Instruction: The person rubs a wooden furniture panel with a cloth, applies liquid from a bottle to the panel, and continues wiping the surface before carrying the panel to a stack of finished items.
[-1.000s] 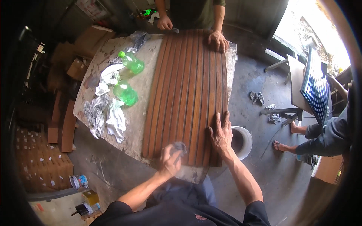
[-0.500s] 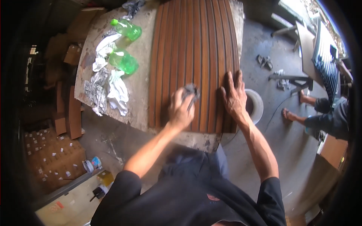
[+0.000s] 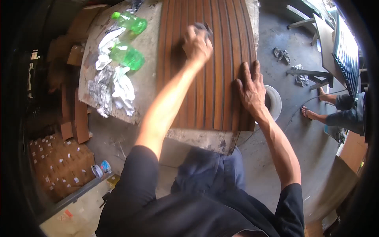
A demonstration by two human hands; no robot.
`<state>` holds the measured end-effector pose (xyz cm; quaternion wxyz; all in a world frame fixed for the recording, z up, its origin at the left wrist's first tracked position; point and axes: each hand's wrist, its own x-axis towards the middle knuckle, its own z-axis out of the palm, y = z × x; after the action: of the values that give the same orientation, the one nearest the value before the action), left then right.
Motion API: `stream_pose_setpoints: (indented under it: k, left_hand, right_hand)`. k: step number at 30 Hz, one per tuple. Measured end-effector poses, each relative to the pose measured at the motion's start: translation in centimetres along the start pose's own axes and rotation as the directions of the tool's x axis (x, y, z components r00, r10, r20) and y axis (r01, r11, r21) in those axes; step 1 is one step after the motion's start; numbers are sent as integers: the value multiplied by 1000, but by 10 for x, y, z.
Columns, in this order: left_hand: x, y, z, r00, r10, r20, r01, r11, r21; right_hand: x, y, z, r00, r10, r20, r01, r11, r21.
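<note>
A brown slatted wooden panel (image 3: 221, 98) with dark grooves lies along the worktable (image 3: 150, 106). My left hand (image 3: 196, 45) is closed around a dark, crumpled rag (image 3: 203, 28) and presses it on the panel's upper middle; the fingers are slightly blurred. Flat on the panel's right edge rests my right hand (image 3: 251, 91), its fingers stretched out and apart, holding nothing. Left of the panel lie two bottles of green liquid, the far bottle (image 3: 134, 23) and the near bottle (image 3: 130, 57), both on their sides among white rags (image 3: 123, 91).
Beyond the table's right edge stands a white bucket (image 3: 276, 103), partly hidden by my right arm. Crumpled rags (image 3: 281, 55) lie on the grey floor. At far right another person's leg (image 3: 316, 115) shows beside a dark slatted piece (image 3: 346, 55). Brown boards (image 3: 81, 118) stand at left.
My left hand has slid the rag up the panel, away from me, with the arm stretched further out. My right hand stays flat on the right edge. The whole view has shifted slightly.
</note>
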<state>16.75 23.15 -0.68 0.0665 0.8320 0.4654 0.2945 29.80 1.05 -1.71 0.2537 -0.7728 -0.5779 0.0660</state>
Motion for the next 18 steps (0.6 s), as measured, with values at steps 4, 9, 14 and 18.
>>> stream_pose_setpoints:
  k: [4, 9, 14, 18]
  left_hand:
    - [-159, 17, -77, 970, 177, 169, -159, 981, -112]
    - [-250, 37, -155, 954, 104, 280, -50, 980, -192]
    - [-83, 43, -14, 970, 204, 136, -184, 973, -142]
    - [41, 62, 56, 991, 92, -99, -87, 994, 61]
  right_hand:
    - [0, 11, -2, 1000, 14, -11, -14, 1000, -22]
    - [-2, 9, 4, 1000, 5, 4, -5, 1000, 17]
    - [-3, 6, 2, 999, 13, -31, -13, 1000, -3]
    - [7, -6, 8, 1000, -7, -15, 7, 1000, -24]
